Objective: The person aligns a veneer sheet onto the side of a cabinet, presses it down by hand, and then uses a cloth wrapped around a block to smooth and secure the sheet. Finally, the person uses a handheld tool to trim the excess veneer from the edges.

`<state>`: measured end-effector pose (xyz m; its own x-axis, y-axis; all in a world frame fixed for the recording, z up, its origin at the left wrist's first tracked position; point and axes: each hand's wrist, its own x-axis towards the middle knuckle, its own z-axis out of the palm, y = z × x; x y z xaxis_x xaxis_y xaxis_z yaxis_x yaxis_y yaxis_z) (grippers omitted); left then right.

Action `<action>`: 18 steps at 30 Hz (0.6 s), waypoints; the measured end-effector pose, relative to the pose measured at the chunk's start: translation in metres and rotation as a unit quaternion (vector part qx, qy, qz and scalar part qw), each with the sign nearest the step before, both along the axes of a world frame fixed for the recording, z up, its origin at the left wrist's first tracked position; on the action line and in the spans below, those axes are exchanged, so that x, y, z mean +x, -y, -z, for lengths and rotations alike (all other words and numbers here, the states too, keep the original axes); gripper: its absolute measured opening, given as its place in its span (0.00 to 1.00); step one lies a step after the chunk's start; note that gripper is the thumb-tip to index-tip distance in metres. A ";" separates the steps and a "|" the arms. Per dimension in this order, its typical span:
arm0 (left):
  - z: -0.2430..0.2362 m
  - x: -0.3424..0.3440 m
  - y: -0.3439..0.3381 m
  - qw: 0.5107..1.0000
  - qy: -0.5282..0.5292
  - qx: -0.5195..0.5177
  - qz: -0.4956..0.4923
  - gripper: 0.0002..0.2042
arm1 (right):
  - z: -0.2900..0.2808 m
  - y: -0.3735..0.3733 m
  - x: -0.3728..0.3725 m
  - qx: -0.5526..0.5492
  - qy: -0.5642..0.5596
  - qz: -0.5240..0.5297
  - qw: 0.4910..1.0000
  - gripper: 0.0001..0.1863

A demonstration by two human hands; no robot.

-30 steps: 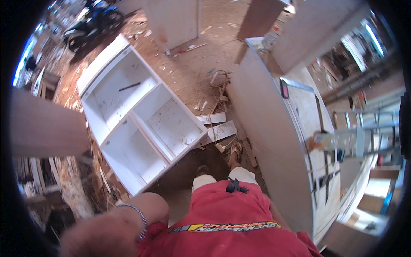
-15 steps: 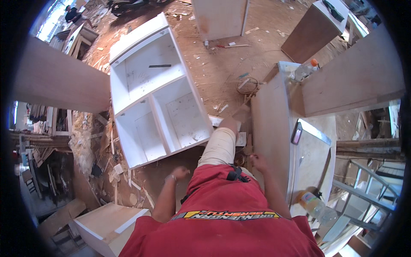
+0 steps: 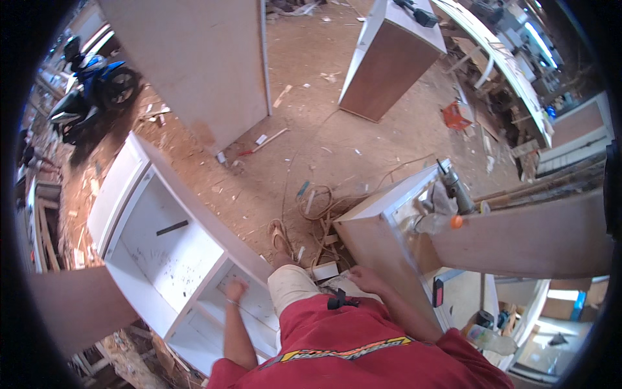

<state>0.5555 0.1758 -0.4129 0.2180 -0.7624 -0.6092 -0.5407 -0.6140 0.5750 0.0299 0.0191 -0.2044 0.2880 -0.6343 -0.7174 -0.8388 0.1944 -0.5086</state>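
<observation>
With your left hand point(image 3: 236, 290) over the white cabinet point(image 3: 172, 253) on the floor point(image 3: 324, 146), apart from your right hand point(image 3: 367, 279), grips unclear, best step clear of the cord point(image 3: 329, 214) beside the wooden cabinet's point(image 3: 366, 240) left corner.

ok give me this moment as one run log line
left hand: nearest white cabinet; right hand: beside pale shorts; dark strip: inside white cabinet
</observation>
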 end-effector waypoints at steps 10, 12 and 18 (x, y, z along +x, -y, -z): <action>-0.189 0.125 0.545 0.954 -0.211 -0.161 -0.139 0.11 | -0.127 0.227 0.083 -0.118 -0.020 0.145 0.982 0.22; -0.216 0.066 0.589 0.887 -0.323 -0.182 -0.274 0.11 | -0.112 0.244 0.078 -0.133 -0.008 0.176 0.975 0.22; -0.137 -0.067 0.648 0.886 -0.439 0.144 0.045 0.11 | -0.097 0.274 0.078 -0.143 0.022 0.295 0.945 0.19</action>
